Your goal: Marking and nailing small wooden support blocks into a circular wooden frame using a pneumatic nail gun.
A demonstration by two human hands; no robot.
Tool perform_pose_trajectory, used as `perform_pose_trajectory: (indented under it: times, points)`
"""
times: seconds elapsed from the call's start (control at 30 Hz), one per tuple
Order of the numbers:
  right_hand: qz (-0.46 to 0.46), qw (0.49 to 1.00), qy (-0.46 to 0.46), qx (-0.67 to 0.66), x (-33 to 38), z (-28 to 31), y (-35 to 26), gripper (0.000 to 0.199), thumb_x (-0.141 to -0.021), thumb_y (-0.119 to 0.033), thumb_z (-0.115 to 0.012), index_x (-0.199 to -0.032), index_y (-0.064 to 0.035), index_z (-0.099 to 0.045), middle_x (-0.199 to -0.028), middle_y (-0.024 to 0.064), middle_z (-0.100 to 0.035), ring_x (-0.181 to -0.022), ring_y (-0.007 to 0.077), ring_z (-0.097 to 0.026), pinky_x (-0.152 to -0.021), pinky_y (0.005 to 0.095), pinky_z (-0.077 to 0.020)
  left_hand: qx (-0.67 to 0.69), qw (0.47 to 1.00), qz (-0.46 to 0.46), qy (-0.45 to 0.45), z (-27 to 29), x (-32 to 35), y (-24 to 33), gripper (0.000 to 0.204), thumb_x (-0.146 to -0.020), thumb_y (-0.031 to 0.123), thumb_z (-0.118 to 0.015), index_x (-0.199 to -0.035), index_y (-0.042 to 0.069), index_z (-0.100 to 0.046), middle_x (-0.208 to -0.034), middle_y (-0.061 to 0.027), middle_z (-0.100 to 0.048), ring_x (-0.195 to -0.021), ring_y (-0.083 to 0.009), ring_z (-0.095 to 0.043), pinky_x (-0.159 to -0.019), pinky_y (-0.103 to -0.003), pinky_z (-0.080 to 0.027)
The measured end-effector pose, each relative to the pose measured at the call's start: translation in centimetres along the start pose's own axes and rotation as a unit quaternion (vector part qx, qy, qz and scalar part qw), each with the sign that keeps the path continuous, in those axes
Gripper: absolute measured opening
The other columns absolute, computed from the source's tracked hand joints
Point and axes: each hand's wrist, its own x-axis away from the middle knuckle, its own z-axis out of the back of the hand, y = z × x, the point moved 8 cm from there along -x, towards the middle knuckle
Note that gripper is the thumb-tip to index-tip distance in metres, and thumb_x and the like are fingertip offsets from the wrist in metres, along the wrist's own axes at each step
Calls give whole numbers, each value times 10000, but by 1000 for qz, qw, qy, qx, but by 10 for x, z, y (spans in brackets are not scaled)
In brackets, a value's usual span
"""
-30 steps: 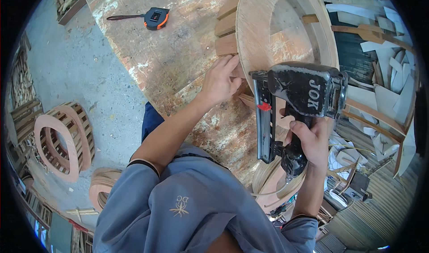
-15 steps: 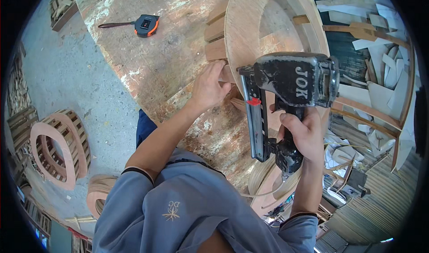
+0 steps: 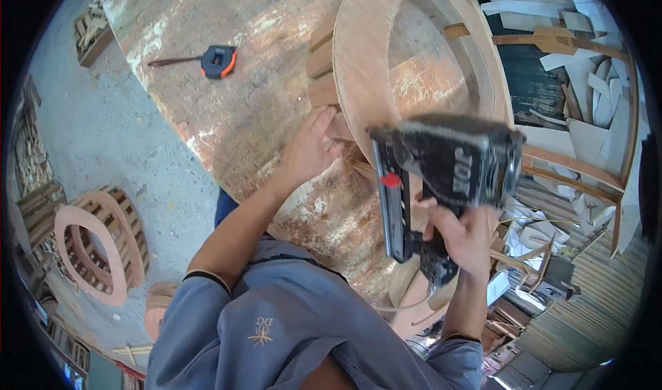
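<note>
An oval plywood ring frame (image 3: 362, 45) stands on edge on the worktable, with short wooden slats (image 3: 321, 59) along its left side. My left hand (image 3: 303, 150) is closed on one small wooden slat (image 3: 339, 128) at the ring's face, its fingers and thumb gripping the piece. In my right hand (image 3: 463, 237) is a black nail gun (image 3: 445, 157), held by its handle with the fingers wrapped round it. The gun's nose is near the ring's lower part, to the right of my left hand; motion blurs the gun, and whether it touches the wood I cannot tell.
On the scarred wooden table (image 3: 255, 86) lies a black and orange tape measure (image 3: 218, 62) with a strap. A finished-looking slatted oval frame (image 3: 93, 252) stands on the floor at left. Wood offcuts (image 3: 600, 86) pile up at right. A hose (image 3: 393, 308) trails from the gun.
The whole view has shifted slightly. The nail gun has moved a little nearer to me and away from my left hand, which still grips the slat.
</note>
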Motion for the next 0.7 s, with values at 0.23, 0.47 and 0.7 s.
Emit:
perform_pose_trajectory:
  times: [0.23,0.47,0.7]
  points:
    - [9,994,-35,108,68,9,105,396,-721,-98,-685,-1100,-5,-612,-1017,115,-653,-973,302,-614,-858,393,-487,-65,994,-81,-18,67,-58,-25,492,-748,112,-686,-1211,19,-549,-1213,-205,-571,-1141,-373,-538,-978,-436,-430]
    - [-68,992,-13,101,66,-41,182,505,-690,-94,-664,-1183,-14,-587,-1162,169,-637,-1096,297,-609,-919,381,-474,-155,980,-74,104,147,-280,-56,346,-821,117,-623,-1152,21,-593,-1120,-204,-621,-1047,-370,-591,-916,-422,-464]
    - [12,982,118,146,-24,-43,160,543,-758,-151,-640,-1279,-45,-534,-1263,163,-579,-1174,261,-560,-979,365,-441,-174,982,44,57,131,-501,-154,381,-847,140,-532,-1201,15,-595,-949,-249,-654,-880,-375,-642,-803,-434,-497]
